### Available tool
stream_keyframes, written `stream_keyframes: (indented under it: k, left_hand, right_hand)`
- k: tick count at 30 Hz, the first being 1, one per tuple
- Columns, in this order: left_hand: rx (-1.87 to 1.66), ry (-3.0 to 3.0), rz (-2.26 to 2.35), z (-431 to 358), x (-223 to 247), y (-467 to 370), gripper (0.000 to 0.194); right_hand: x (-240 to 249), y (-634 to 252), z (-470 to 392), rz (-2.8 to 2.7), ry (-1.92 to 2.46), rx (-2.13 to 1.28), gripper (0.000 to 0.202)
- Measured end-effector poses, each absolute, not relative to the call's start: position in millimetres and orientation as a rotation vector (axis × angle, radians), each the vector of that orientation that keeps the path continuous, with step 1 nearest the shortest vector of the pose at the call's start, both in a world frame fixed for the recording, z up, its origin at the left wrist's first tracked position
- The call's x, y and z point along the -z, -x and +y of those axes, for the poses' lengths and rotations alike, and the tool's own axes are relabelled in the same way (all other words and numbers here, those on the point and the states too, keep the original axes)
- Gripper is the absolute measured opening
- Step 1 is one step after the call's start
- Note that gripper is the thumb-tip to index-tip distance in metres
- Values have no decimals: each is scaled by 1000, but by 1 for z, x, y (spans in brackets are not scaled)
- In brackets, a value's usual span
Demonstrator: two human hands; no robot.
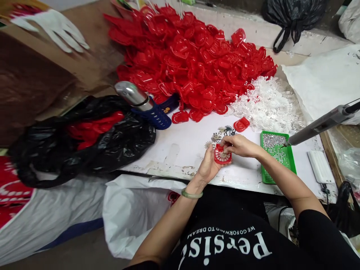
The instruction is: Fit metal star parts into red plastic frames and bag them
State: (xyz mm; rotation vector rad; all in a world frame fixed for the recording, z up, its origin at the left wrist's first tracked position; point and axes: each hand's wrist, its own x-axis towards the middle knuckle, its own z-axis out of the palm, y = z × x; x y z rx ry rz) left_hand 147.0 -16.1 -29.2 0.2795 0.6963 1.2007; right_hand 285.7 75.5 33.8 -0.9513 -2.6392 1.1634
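White worktable [191,142] under red plastic heap [194,56], both hands [225,155] gripping one red piece [222,155]

A small red plastic shell [222,155] sat between the two hands just above the white tabletop, its open side turned up. It was rounded like a shallow cup, and a pale, spoked fan-shaped disc [224,156] lay in its hollow. More such discs [222,132], dark and pale, lay in a small cluster just beyond it.

Red plastic shells [194,60], white fan pieces [267,105], a green tray [291,159], black bags [84,146].
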Motion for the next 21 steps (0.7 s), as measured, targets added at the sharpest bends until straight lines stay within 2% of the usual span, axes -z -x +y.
stream_keyframes:
  k: [4, 9, 21]
  left_hand:
    - [-1203, -277, 738, -18, 31, -148, 23]
    - [-1200, -386, 791, -22, 32, -152, 35]
    - [-1211, -524, 882, -29, 37, -156, 33]
  right_hand:
    - [-28, -283, 77, -2698, 954, -1039, 15]
    - [-18, -285, 77, -2709, 908, -919, 18]
    - [5, -291, 61, -2613, 875, -704, 13]
